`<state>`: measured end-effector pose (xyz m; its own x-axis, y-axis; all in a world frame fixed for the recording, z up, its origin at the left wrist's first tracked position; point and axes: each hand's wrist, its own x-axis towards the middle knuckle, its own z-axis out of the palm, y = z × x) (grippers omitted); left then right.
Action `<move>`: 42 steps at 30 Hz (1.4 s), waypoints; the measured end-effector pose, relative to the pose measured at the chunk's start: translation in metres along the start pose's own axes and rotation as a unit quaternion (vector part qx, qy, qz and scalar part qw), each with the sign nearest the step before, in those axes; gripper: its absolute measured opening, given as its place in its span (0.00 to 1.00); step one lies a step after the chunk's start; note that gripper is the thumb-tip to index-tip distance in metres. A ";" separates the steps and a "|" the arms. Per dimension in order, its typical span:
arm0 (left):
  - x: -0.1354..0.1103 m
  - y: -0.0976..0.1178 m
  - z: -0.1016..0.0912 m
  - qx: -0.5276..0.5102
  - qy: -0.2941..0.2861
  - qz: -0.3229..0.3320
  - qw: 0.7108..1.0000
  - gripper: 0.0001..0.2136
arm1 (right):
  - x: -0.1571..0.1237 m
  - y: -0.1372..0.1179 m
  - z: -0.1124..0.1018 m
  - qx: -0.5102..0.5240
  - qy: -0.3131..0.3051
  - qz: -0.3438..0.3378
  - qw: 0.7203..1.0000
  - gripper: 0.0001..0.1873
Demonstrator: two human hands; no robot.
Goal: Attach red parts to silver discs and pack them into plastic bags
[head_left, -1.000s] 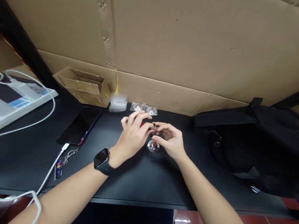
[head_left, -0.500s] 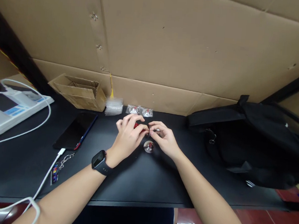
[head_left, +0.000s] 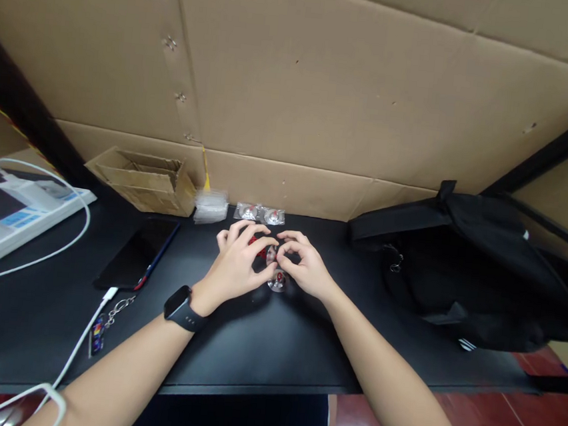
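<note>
Both hands meet at the middle of the black tabletop (head_left: 261,345). The left hand (head_left: 235,263) and right hand (head_left: 307,269) have their fingers pinched together on a small part (head_left: 270,254), silver and red. A silver disc (head_left: 277,281) lies just near them. A phone (head_left: 137,252) lies left and a black bag (head_left: 463,277) right.

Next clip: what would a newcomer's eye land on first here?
Two bare hands meet at the middle of the black table: the left hand, smartwatch on its wrist, and the right hand pinch a small red and silver part between their fingertips. Just below them a shiny round disc lies on the table, and a black backpack fills the right side against the cardboard wall.
</note>
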<state>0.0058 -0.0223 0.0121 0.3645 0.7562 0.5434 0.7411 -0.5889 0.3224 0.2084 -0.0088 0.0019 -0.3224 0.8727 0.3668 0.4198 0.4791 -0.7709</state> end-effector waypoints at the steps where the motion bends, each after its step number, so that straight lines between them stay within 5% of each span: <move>1: 0.000 -0.001 0.000 0.002 -0.004 -0.004 1.000 0.11 | 0.000 0.000 -0.001 0.005 0.002 0.000 1.000 0.02; 19: -0.001 -0.010 0.014 -0.020 0.007 -0.019 1.000 0.03 | 0.001 -0.005 0.000 -0.053 -0.013 -0.014 0.998 0.03; 24: 0.000 -0.016 0.003 0.014 0.052 -0.048 0.997 0.07 | -0.005 -0.012 -0.008 -0.218 -0.116 0.020 0.969 0.09; 29: 0.001 -0.020 -0.001 0.008 0.066 -0.056 0.996 0.08 | -0.008 -0.010 -0.008 -0.275 -0.184 0.033 0.943 0.04; 37: 0.003 -0.021 0.003 -0.052 0.041 -0.112 0.992 0.06 | -0.010 -0.003 -0.011 -0.253 -0.183 0.019 0.950 0.02; 42: 0.005 -0.017 -0.003 -0.100 -0.002 -0.146 0.984 0.08 | -0.004 -0.003 -0.009 -0.110 -0.078 0.004 0.991 0.04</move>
<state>-0.0068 -0.0090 0.0121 0.1555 0.9021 0.4025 0.6887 -0.3911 0.6105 0.2159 -0.0134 0.0074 -0.4390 0.8594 0.2622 0.5922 0.4962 -0.6349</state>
